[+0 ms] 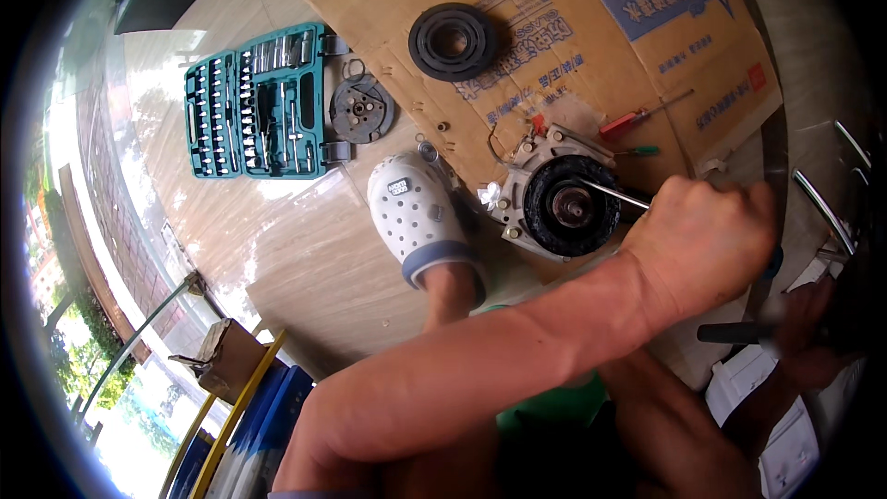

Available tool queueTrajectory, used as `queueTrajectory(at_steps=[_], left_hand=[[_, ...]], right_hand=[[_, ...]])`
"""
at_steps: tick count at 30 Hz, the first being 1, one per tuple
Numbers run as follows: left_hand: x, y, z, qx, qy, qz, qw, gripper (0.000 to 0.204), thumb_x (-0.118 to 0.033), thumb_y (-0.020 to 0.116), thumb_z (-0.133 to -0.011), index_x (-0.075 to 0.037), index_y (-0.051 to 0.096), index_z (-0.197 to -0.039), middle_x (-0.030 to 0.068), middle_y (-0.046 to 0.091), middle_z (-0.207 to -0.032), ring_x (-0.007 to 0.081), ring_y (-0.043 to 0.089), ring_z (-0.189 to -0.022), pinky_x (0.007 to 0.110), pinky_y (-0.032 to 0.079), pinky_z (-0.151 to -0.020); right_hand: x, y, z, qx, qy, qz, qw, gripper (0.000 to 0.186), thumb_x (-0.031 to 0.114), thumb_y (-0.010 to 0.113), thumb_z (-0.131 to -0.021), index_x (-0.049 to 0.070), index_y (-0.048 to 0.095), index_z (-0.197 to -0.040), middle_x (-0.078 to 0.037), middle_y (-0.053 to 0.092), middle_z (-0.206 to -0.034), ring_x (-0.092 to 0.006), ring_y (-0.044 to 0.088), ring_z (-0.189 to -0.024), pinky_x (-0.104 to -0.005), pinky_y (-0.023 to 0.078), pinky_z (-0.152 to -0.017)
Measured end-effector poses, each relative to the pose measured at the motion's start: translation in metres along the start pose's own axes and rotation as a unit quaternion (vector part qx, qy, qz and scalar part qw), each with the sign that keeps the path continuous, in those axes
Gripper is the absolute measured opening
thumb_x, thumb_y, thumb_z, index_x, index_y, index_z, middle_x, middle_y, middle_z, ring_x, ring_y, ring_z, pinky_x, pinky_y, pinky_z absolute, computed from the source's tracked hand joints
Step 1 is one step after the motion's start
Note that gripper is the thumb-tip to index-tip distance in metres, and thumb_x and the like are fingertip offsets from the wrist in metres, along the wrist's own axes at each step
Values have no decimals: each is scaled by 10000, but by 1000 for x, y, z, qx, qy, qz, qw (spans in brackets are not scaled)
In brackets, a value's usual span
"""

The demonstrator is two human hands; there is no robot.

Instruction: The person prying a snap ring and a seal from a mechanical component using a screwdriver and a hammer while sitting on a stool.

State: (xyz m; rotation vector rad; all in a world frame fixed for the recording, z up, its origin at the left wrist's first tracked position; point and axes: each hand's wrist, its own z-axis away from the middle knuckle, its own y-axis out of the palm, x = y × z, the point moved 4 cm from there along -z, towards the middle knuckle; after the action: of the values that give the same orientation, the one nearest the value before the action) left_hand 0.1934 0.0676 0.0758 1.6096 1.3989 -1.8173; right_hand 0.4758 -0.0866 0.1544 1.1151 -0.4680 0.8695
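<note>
My left hand [707, 240] is closed in a fist around a screwdriver [614, 194], of which only the metal shaft shows. Its tip rests on the black ring at the front of a metal compressor [565, 203], around the central shaft. At the lower right, my right hand [811, 337] is blurred and in shadow. It grips a tool with a black handle [730, 333]; the rest of that tool is too dark to make out. A black grooved pulley [453, 42] lies flat on the cardboard beyond the compressor.
Flattened cardboard [647, 65] covers the floor ahead. On it lie a red-handled screwdriver [628, 123] and a green-handled one [639, 151]. An open teal socket set [259, 106] and a round metal plate [362, 109] lie left. My white clog [411, 212] stands beside the compressor.
</note>
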Motion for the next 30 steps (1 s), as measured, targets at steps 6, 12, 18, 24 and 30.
queueTrajectory(at_steps=[6,12,18,24,30], left_hand=[[-1,2,-2,27,-10,-14,999,170,-89,667,-785,34,598,-881,185,709,-720,365,741,-657,450,586,-575],[-3,11,-16,37,-10,-1,999,167,-80,669,-789,44,618,-890,199,714,-717,368,748,-676,453,597,-598],[6,14,-13,22,-32,-9,999,201,-63,680,-746,16,543,-871,187,675,-706,382,717,-615,468,573,-538],[31,-14,-7,-8,-113,-59,992,238,-50,697,-726,24,547,-895,208,677,-695,408,708,-621,475,590,-579],[21,1,-3,-1,-89,-54,995,260,-74,712,-742,39,558,-918,212,700,-708,390,729,-630,460,591,-583]], right_hand=[[6,-57,25,-93,10,33,995,963,711,541,-959,-53,386,-1525,-190,472,-1515,-242,480,-1366,-380,379,-1158],[-9,23,-33,-312,-89,104,940,856,785,417,-969,-32,513,-1208,-107,512,-818,-188,420,-659,-288,413,-606],[-3,10,-21,-104,-37,200,973,836,727,497,-960,-34,518,-1306,-112,587,-925,-191,472,-788,-305,441,-687],[-16,-49,17,-248,-27,456,854,724,640,513,-999,-23,557,-1289,-118,653,-930,-194,587,-745,-315,500,-620],[-39,-28,-42,-87,23,429,899,694,634,465,-1033,-7,589,-1268,-112,697,-869,-191,657,-633,-304,522,-506]])
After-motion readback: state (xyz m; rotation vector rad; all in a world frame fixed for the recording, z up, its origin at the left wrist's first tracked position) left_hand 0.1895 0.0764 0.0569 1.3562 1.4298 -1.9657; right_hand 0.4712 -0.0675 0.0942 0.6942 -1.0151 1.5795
